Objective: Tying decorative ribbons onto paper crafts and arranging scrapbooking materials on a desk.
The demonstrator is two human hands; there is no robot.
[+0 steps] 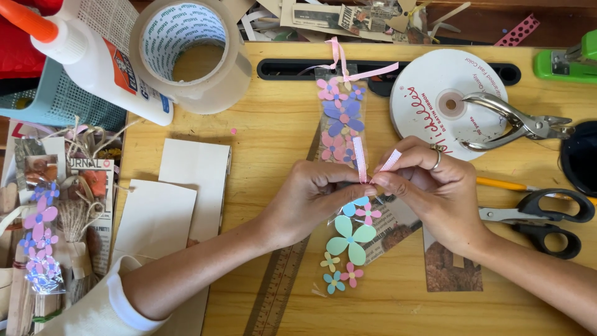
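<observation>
Hands are pinching together on pink ribbon point(360, 159) above a flower bookmark point(350, 239) at table point(398, 298) centre: left hand point(314, 198), right hand point(432, 186). Ribbon may be slipping from fingertips; laminate could tear.

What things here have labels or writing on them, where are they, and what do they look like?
White plastic glue bottle: top left, lying tilted, orange cap, orange and blue label.
Big roll of clear packing tape: beside the bottle, white core with blue print.
White round ribbon spool: upper right, red lettering, silver hole punch on it.
Printed newspaper scrap: under the flower bookmark, below both hands.
Paper tag with black lettering: far left, white.
</observation>
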